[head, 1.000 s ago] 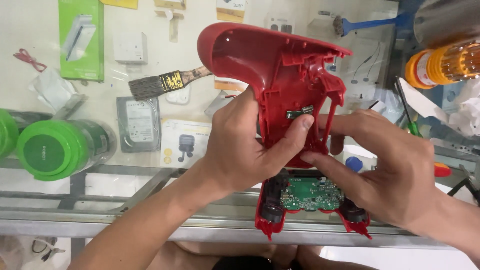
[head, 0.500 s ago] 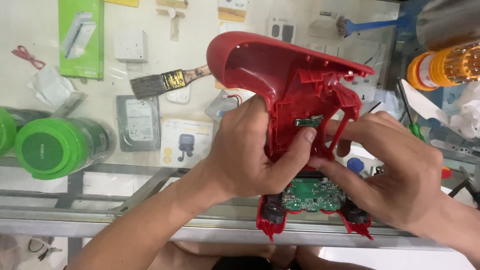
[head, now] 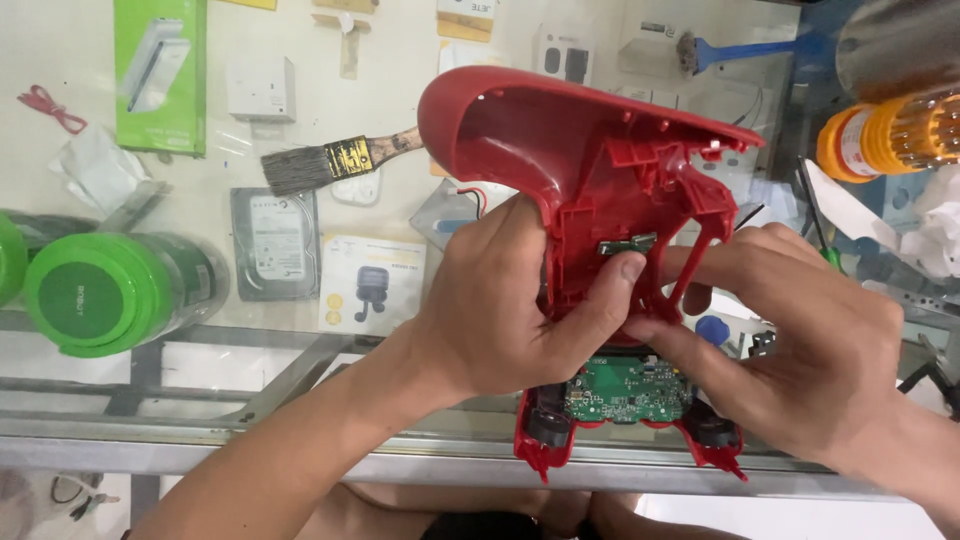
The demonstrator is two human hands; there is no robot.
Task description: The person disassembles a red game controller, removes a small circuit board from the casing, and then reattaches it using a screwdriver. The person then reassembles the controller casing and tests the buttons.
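At the centre of the view, a red plastic shell point(head: 590, 150) of a game controller is gripped by the left hand point(head: 500, 300), fingers wrapped tight round its lower neck and the thumb pressed flat against a small green chip point(head: 627, 243) set in the inner ribs. From the other side, the shell is met by the right hand point(head: 800, 340), closed in a pinch, its fingertips tucked against the shell's lower edge just under that thumb; exactly what is caught between them cannot be made out. The shell is held tilted, hollow side toward the camera, lifted above the glass counter point(head: 300, 440). Directly below both hands, the other half of the controller point(head: 630, 420) is seen, with a green circuit board point(head: 625, 388) exposed between two dark round parts, resting near the counter's front edge. Further out, under the glass to the left, a paintbrush point(head: 335, 160) is laid at a slant, with a grey hard drive point(head: 273, 243) beneath it and a green box point(head: 160, 75) up in the corner. At the far left, a green cylinder point(head: 95, 292) is lying on its side. Over to the right, an orange bottle point(head: 885, 135) is seen, and a blue-handled brush point(head: 740, 50) is laid near the top edge.
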